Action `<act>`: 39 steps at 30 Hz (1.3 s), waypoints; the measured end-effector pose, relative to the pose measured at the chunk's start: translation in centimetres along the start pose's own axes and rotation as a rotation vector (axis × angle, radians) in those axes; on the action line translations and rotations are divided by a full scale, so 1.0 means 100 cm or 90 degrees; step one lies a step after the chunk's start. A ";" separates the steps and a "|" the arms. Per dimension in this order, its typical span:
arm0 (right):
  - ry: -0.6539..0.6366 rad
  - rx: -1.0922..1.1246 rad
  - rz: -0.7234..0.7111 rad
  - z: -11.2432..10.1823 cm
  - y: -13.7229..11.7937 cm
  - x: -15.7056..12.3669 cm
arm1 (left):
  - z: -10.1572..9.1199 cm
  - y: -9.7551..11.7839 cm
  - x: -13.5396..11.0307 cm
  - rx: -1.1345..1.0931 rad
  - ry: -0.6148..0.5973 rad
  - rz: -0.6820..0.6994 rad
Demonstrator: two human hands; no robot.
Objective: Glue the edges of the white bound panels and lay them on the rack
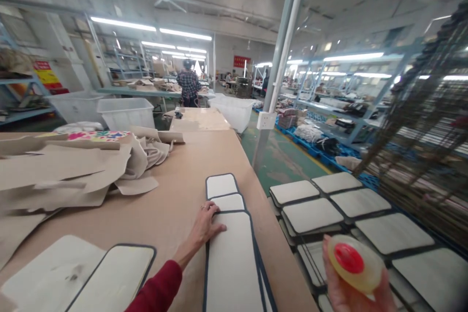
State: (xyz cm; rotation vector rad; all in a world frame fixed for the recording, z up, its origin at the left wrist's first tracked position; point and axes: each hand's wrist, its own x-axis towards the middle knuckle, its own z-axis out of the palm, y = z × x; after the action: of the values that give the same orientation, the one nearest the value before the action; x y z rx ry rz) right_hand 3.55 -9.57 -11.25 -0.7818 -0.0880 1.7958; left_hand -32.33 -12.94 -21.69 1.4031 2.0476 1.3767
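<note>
Resting flat on the brown table, the left hand has its fingers loosely spread and grasps nothing. Its thumb lies on the upper left corner of the long white panel, which is edged in dark binding, and its fingertips touch the near left corner of the middle panel just beyond. A small panel of the same make lies farthest out. The three overlap end to end in a row running away from the person, close to the table's right edge. A red sleeve covers the left forearm. The right hand is low at the right, off the table, and cups a tape roll from below with its fingers curled around the rim. The roll is clear and yellowish with a red core, its flat face turned up toward the camera, and it sits above the stacked panels laid out beside the table. Two more white panels lie at the near left of the table, and a heap of beige cut sheets fills its left side. Beyond the table stand white plastic bins. A person in a plaid shirt stands far back, well apart from both hands. A grey steel post rises right of the table, and a blurred wire rack fills the right edge.
</note>
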 end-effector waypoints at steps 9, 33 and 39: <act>0.089 0.009 -0.181 0.052 0.005 -0.013 | -0.008 0.062 -0.040 -0.414 0.027 -0.227; -0.228 -0.364 -0.517 0.000 -0.178 -0.142 | 0.037 0.306 -0.051 -0.131 -0.893 0.188; -0.164 -0.319 -0.504 -0.035 -0.185 -0.157 | 0.081 0.282 -0.109 -0.123 -0.970 0.265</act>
State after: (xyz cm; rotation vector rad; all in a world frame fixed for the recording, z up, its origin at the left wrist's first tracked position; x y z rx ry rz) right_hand 23.17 -17.35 1.17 -0.7105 -0.9162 1.0991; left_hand -6.07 -16.00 -4.97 1.8725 0.6227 0.2167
